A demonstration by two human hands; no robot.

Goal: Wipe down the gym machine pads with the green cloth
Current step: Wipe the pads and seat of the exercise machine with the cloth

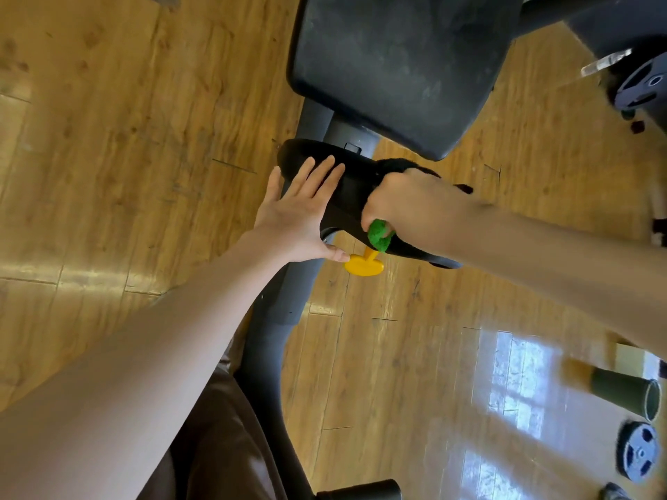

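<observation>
Pressing flat against the small black pad (346, 196), the left hand (299, 211) is seen with its fingers straight and slightly spread. Just right of it on the same pad, the right hand (404, 200) is curled around the green cloth (379, 236), a fold of which shows below the fist. A yellow adjustment knob (362, 265) is seen beneath the pad, and the large seat pad (397, 66) beyond it.

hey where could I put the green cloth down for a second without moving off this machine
The big pad above is bare and nearest. Open wood floor lies left of the frame, and more between the yellow knob and the weight plate. The small pad is crowded: the left hand rests flat on it and the right hand grips the cloth there.
</observation>
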